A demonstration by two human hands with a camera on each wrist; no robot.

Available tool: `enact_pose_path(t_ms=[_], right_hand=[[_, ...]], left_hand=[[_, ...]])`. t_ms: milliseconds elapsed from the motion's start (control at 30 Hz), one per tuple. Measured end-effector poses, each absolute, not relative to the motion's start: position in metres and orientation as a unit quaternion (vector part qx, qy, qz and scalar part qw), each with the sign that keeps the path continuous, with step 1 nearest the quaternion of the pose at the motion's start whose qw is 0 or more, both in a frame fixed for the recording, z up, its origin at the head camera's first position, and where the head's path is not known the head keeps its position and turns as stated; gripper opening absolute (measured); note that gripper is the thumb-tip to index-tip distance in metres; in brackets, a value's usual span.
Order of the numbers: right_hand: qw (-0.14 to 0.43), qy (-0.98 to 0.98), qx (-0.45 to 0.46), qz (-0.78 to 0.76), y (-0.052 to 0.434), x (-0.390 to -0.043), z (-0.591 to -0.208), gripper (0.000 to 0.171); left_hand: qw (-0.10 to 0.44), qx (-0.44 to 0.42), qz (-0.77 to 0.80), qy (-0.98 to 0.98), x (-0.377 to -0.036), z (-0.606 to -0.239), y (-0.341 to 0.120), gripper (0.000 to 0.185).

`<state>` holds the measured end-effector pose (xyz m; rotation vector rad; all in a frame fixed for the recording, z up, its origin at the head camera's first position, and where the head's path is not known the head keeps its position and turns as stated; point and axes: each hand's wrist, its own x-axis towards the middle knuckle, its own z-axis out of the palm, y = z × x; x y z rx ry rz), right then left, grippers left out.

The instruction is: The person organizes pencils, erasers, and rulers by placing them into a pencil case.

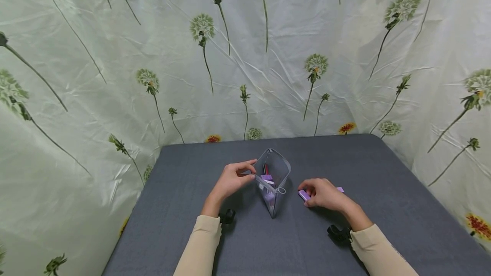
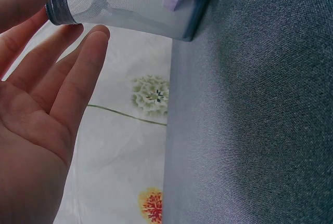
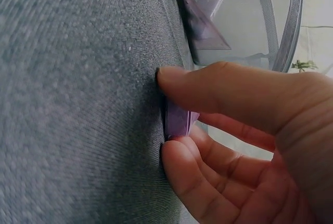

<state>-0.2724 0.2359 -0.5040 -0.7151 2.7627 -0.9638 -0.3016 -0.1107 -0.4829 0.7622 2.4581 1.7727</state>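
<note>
A grey see-through mesh zipper pouch stands upright on the table with its mouth spread wide. My left hand pinches its left rim between thumb and fingers. Inside are purple and white small pieces and thin red and black sticks, partly blurred by the mesh. To the right of the pouch, my right hand grips a small purple block at table level. In the right wrist view, thumb and fingertips close on the block from two sides. Its exact kind cannot be told.
Another purple piece shows just behind the right hand. A round zipper pull hangs at the pouch's near corner. The dark grey table backs onto a flower-printed curtain. Black straps sit at the wrists.
</note>
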Motion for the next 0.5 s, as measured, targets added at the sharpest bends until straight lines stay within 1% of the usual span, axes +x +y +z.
enact_pose_path(t_ms=[100,333,500], right_hand=[[0.059,0.918,-0.237,-0.313,0.235,-0.272,-0.503,0.041],[0.054,0.92,-0.229,-0.313,0.235,-0.271,-0.498,0.043],[0.051,0.922,-0.209,-0.323,0.235,-0.268,-0.495,0.042]], left_hand=[[0.009,0.251,0.572,0.781,-0.302,-0.483,-0.111,0.007],[0.017,0.241,0.571,0.784,-0.282,-0.456,-0.105,0.01],[0.01,0.242,0.574,0.782,-0.281,-0.458,-0.104,0.01]])
